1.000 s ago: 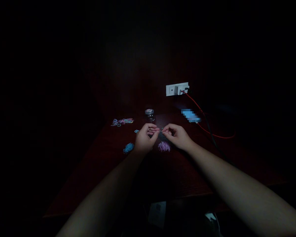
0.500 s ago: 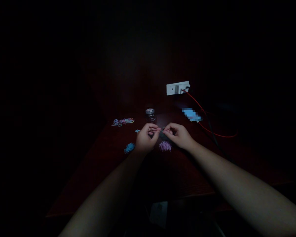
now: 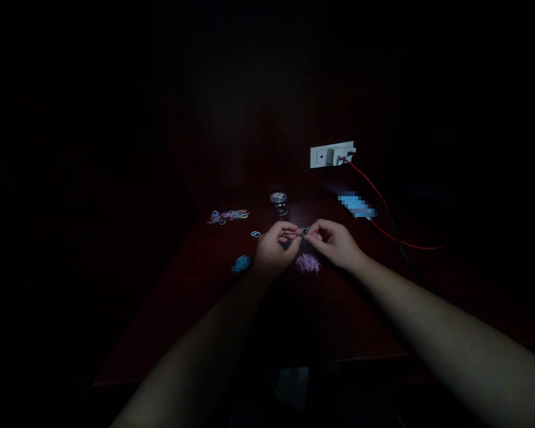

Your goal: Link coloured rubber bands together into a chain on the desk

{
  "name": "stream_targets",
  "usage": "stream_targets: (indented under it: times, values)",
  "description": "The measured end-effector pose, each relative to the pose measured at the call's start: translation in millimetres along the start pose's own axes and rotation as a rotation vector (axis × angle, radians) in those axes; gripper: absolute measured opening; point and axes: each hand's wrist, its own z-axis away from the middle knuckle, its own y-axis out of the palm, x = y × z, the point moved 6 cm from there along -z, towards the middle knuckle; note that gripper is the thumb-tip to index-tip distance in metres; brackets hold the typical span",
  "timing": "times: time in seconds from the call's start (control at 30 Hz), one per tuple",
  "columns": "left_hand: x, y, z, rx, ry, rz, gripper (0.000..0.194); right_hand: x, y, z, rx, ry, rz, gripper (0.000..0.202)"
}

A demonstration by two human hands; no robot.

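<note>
My left hand (image 3: 277,248) and my right hand (image 3: 334,242) meet fingertip to fingertip over the table. Both are closed in a pinch on a small rubber band, mostly hidden by the fingers. A bit of green band (image 3: 305,229) shows just behind the fingertips. Below my right hand lies a pile of purple rubber bands (image 3: 308,263). Beside my left wrist is a pile of blue rubber bands (image 3: 241,264), and pale blue bands (image 3: 255,234) lie loose to the left of that hand.
Mixed-colour bands (image 3: 229,216) are spread at the back left of the dark red table (image 3: 196,297). A clear lidded jar (image 3: 279,204) stands behind my hands. To the right, a blurred-out phone (image 3: 356,204) is joined by a red cable (image 3: 369,181) to a wall socket (image 3: 321,156).
The whole view has shifted, so things sit a little further right. My fingertips are closer together, and the pale strand between them hardly shows now.
</note>
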Motion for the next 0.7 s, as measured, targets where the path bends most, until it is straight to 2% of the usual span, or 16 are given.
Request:
stream_targets:
  times: [0.33, 0.7]
  values:
    - [4.5, -0.6, -2.4, -0.006, -0.022, -0.007, 0.019, -2.6, 0.6, 0.9, 0.035, -0.002, -0.032, 0.02]
    - [-1.6, -4.0, -4.9, -0.026, -0.008, -0.042, 0.02, 3.7, 6.2, 2.4, 0.081, -0.002, -0.04, 0.019]
